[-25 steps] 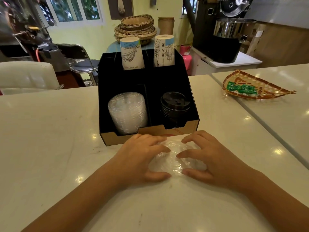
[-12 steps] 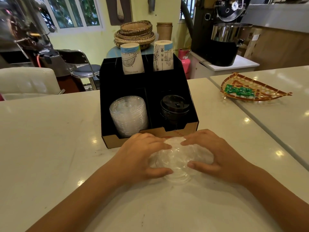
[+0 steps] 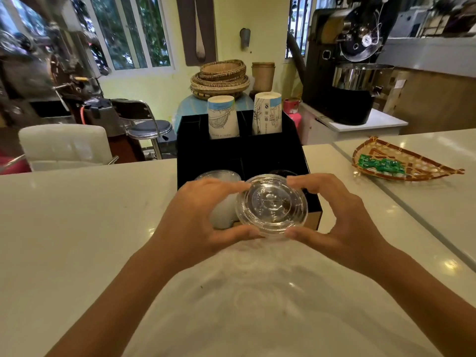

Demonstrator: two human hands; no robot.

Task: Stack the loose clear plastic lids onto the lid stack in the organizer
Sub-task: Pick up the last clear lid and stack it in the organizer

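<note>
A small pile of loose clear plastic lids (image 3: 271, 204) is held in the air between both hands, above the counter and in front of the black organizer (image 3: 239, 155). My left hand (image 3: 195, 217) grips its left rim with thumb below and fingers above. My right hand (image 3: 337, 215) grips the right rim the same way. The organizer's clear lid stack (image 3: 219, 176) stands in the front left compartment, mostly hidden behind my left hand. A stack of black lids (image 3: 280, 172) in the front right compartment is nearly covered by the held lids.
Two upturned stacks of paper cups (image 3: 222, 117) stand in the organizer's back compartments. A woven tray (image 3: 404, 163) with green packets lies on the counter at the right. A seam (image 3: 401, 199) runs between the two white countertops. A white chair (image 3: 67, 146) stands behind the counter at left.
Both hands have gathered the loose lids off the counter and lifted them up, towards the organizer's front. The camera has tilted up.
</note>
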